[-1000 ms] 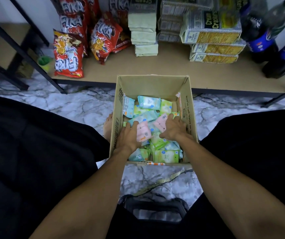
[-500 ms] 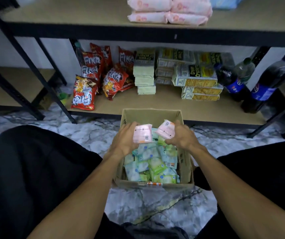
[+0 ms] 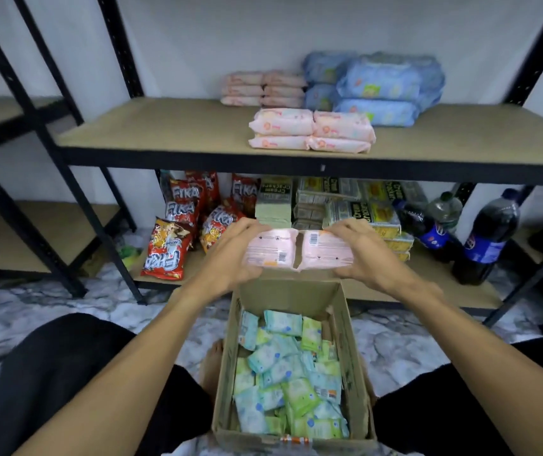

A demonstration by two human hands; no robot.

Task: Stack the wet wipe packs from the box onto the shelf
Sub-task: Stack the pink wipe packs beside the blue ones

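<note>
Legs (image 3: 50,373): in black, spread either side of the box.
Box (image 3: 354,350): open cardboard, on the marble floor (image 3: 125,311) between the legs, its long side running toward the shelves.
Loose packs (image 3: 290,373): small green and blue wet wipe packs, heaped untidily in the box and covering its bottom.
Foot (image 3: 212,363): bare, just beside the box's left wall.
Left hand (image 3: 230,255): fingers curled over the far edge of the left pink pack (image 3: 268,250), gripping it.
Right hand (image 3: 367,255): grips the right pink pack (image 3: 326,250) the same way.
Held packs: side by side, inner edges touching, printed backs with barcodes facing the camera, raised above the box's far end and in front of the lower shelf.
Lower shelf (image 3: 428,274): red snack bags (image 3: 168,248) at left, cracker boxes (image 3: 362,205) in the middle, dark soda bottles (image 3: 490,238) at right.
Upper shelf (image 3: 165,126): wooden board on a black metal frame.
Front pink stack (image 3: 311,130): four pink wet wipe packs near the shelf's front edge, two columns two high.
Rear pink stack (image 3: 263,88): further back, two columns three high.
Blue packs (image 3: 382,87): larger, piled right of the rear pink stack against the wall.
</note>
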